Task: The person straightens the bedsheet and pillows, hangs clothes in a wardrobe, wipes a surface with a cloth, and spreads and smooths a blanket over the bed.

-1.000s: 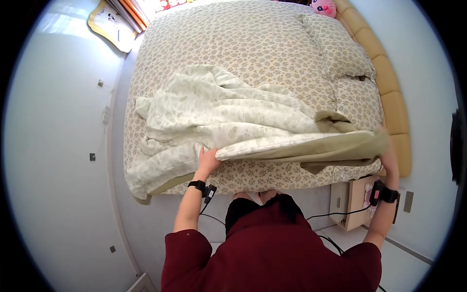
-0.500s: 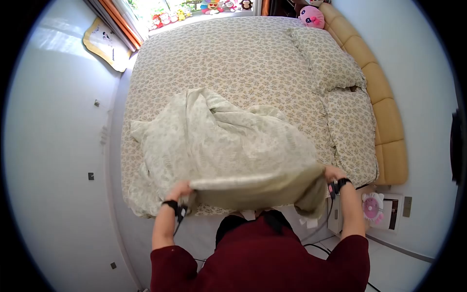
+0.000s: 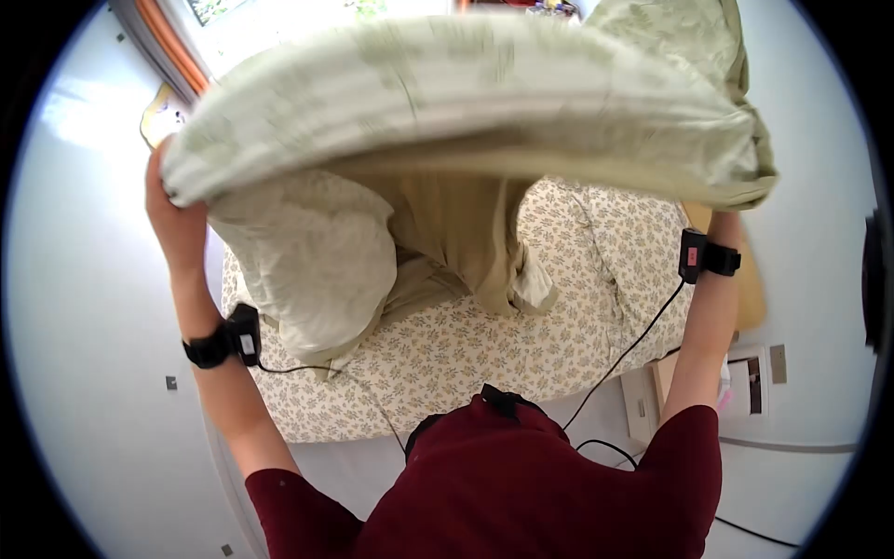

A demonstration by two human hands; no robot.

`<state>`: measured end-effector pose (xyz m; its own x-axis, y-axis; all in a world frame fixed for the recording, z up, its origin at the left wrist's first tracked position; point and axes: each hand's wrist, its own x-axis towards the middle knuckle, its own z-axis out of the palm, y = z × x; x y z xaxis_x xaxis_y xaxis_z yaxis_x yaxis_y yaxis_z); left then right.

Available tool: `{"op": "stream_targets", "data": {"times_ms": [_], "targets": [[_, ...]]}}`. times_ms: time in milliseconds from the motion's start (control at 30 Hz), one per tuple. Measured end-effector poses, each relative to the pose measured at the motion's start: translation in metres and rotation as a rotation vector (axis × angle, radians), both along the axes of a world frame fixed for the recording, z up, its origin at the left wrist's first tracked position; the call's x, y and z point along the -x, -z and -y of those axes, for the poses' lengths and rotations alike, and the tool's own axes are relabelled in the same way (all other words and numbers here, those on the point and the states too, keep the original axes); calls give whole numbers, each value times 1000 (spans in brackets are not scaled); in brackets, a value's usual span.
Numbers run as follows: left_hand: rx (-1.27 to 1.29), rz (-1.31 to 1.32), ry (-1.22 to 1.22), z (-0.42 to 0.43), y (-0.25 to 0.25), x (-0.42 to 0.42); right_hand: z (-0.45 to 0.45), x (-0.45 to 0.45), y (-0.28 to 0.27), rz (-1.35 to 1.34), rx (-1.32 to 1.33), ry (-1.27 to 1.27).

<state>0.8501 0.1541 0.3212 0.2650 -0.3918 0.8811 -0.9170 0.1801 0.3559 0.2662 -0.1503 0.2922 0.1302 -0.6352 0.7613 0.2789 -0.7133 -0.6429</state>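
Observation:
Both my arms are raised, and a pale green leaf-patterned quilt [image 3: 447, 84] is stretched in the air between them, blurred by motion. My left hand [image 3: 177, 191] grips its edge at the left. At the right, the quilt covers most of my right hand [image 3: 725, 224]; only the part near the wrist shows, below the quilt's corner, and its fingers are hidden. The olive underside hangs down in folds onto the bed [image 3: 466, 359], which has a small floral print. A black device with a cable is strapped to each wrist.
A bedside cabinet [image 3: 641, 406] stands right of the bed, by the tan headboard [image 3: 752, 289]. Orange and grey curtains [image 3: 168, 47] hang by the window at the upper left. Cables run beside my body. White walls flank both sides.
Both hands have gone from low at the near bed edge to high up and farther apart. The quilt has been lifted off much of the bed with them, uncovering the near part of the sheet.

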Motion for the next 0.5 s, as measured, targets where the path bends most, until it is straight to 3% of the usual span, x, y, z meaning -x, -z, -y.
{"op": "stream_targets", "data": {"times_ms": [67,200,300,333,367,500], "targets": [[-244,11,21,1,33,11,-12,14,20,-323,123,337],[-502,18,137,19,109,35,8,77,158,-319,-61,552],[-901,35,141,24,178,54,-60,73,172,-695,-242,719],[-1133,-78,103,28,183,85,-54,95,223,-458,-392,638],[-1172,-52,221,25,217,89,-52,120,291,-209,-517,555],[-1233,63,433,19,335,140,-117,156,389,-1043,-510,828]]}}
